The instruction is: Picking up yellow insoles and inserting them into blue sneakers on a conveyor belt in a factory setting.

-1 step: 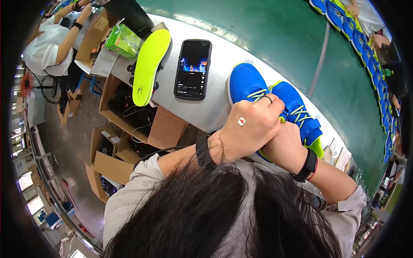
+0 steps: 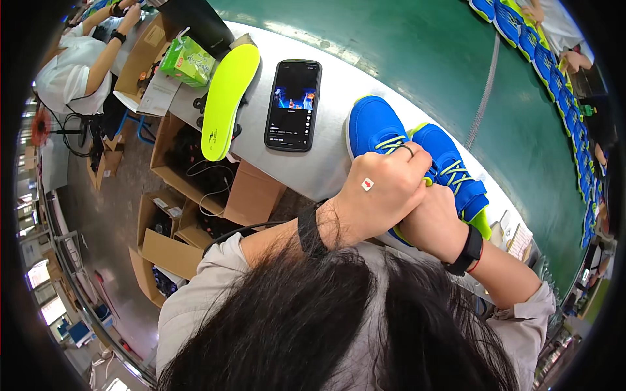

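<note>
Two blue sneakers with lime trim and laces lie side by side on the bench. Over the opening of the left sneaker (image 2: 375,124), my left hand (image 2: 381,189) is closed, its knuckles up and a ring on one finger. A small sticker with a red arrow is on the back of that hand. My right hand (image 2: 432,218) is also closed, pressed against the left one at the same sneaker. Both hands' fingertips are hidden, and together they cover the sneaker's rear half. The right sneaker (image 2: 450,159) lies just beyond my right hand, apart from my grip.
A phone (image 2: 292,107) with a lit screen lies on the pale bench (image 2: 261,171), beside a lime insole (image 2: 226,104). Behind are a green box (image 2: 188,62) and a dark cylinder (image 2: 195,29). Open cartons (image 2: 171,254) stand at lower left. Blue shoes (image 2: 554,78) line the far right, near other people.
</note>
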{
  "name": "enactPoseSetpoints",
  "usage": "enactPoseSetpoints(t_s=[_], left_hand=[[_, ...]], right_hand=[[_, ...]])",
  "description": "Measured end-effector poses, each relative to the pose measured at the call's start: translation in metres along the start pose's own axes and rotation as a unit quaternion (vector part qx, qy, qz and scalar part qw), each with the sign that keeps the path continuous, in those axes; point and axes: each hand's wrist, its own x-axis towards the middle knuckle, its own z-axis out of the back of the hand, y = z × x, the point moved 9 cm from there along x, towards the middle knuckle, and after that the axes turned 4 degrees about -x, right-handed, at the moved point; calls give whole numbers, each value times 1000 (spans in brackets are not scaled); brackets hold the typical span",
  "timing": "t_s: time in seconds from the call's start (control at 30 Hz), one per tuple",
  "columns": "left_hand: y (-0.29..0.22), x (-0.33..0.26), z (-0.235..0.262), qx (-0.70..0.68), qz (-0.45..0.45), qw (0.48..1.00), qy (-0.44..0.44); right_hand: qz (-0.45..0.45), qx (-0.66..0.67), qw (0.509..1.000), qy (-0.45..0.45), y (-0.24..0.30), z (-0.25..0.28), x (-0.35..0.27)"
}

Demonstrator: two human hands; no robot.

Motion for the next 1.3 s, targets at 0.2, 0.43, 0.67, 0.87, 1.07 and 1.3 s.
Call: enactPoseSetpoints(t_s=[0.2,0.43,0.67,0.87,1.07,1.3], left_hand=[[0,0,-1,-4,-4,1000,3],[1,-2,-2,-12,-4,1000,6],[-1,0,0,-8,-13,1000,-7],[-3,-2,1,-2,-28,999,-21],[-3,-4,-2,5,-24,999,-26],[-7,-3,0,9,-67,997,-39]], right_hand=[[58,-31,995,72,5,-6,-2],[82,-14,997,9,16,1,2],[62,-39,996,59,16,-1,1],[125,-50,991,-24,23,8,-1],[67,-76,993,53,16,-5,1],[56,86,994,49,5,31,-17]])
